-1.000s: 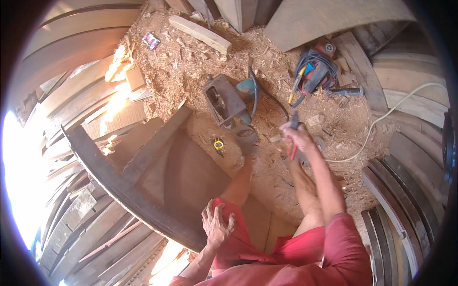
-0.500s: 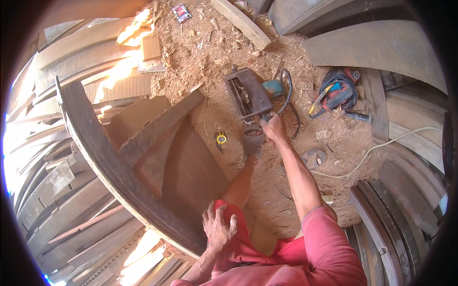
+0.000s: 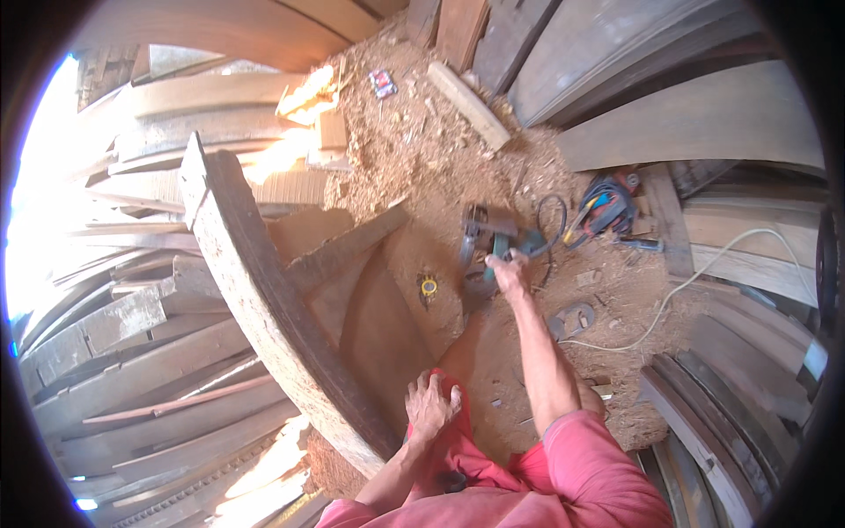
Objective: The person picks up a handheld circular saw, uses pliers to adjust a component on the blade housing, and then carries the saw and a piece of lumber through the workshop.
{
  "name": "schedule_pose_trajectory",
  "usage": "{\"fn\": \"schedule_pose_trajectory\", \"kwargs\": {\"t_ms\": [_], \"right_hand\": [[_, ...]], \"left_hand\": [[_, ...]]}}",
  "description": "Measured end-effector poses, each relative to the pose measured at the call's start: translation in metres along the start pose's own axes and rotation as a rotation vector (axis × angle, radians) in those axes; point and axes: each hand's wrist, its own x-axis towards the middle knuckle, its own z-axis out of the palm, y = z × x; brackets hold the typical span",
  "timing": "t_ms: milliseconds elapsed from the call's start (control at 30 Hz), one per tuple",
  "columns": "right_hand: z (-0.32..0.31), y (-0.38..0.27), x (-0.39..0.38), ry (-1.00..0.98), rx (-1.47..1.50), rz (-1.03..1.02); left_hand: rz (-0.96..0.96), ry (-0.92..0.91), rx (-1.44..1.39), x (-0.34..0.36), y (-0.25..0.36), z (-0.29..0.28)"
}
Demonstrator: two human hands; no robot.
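Note:
My right hand [image 3: 508, 268] is closed on the green handle of a power tool [image 3: 488, 233], which has a dark metal base and a hose or cable looping from it; the tool is tilted and slightly blurred. My left hand [image 3: 431, 403] rests on my red-clothed knee, fingers spread. A yellow tape measure [image 3: 429, 287] lies on the dusty floor left of the power tool. A large curved dark wooden piece [image 3: 255, 282] with a pale edge stands to my left, with boards and a crosspiece [image 3: 343, 238] attached or lying beside it.
Stacked boards [image 3: 132, 334] surround me, with more panels [image 3: 687, 141] at back right. A red tool with coiled cable [image 3: 603, 211], a pale cable [image 3: 669, 312], a wooden block [image 3: 466, 101] and a small packet [image 3: 383, 83] lie among shavings [image 3: 422, 141].
My right hand moved from holding a small red-handled tool to gripping the power tool, which is now turned with its green body showing. The view has shifted. My left hand stayed on my knee.

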Motion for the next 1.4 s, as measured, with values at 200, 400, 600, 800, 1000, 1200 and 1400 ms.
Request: {"fn": "schedule_pose_trajectory", "kwargs": {"t_ms": [200,400,600,800,1000,1200,1400], "right_hand": [[-0.036,0.066,-0.093,0.348,0.177,0.087],[-0.128,-0.009,-0.272,0.226,0.792,0.319],[-0.140,-0.018,-0.348,0.479,1.272,0.147],[-0.144,-0.035,-0.387,0.472,1.459,-0.091],[-0.137,-0.017,-0.420,0.313,1.375,-0.099],[-0.126,0.032,-0.424,0.120,1.428,0.081],[-0.137,0.062,-0.467,-0.057,1.546,0.149]], "left_hand": [[0.182,-0.069,0.150,-0.002,0.017,-0.022],[0.694,-0.128,-0.449,-0.030,0.027,-0.013],[-0.350,-1.200,-1.637,-0.084,0.099,-0.081],[-0.037,-1.359,-1.508,-0.073,0.099,-0.096],[0.031,-1.344,-1.562,-0.086,0.082,-0.096],[-0.042,-1.301,-1.619,-0.137,0.053,-0.087],[-0.109,-1.150,-1.604,-0.186,0.039,-0.082]]}}
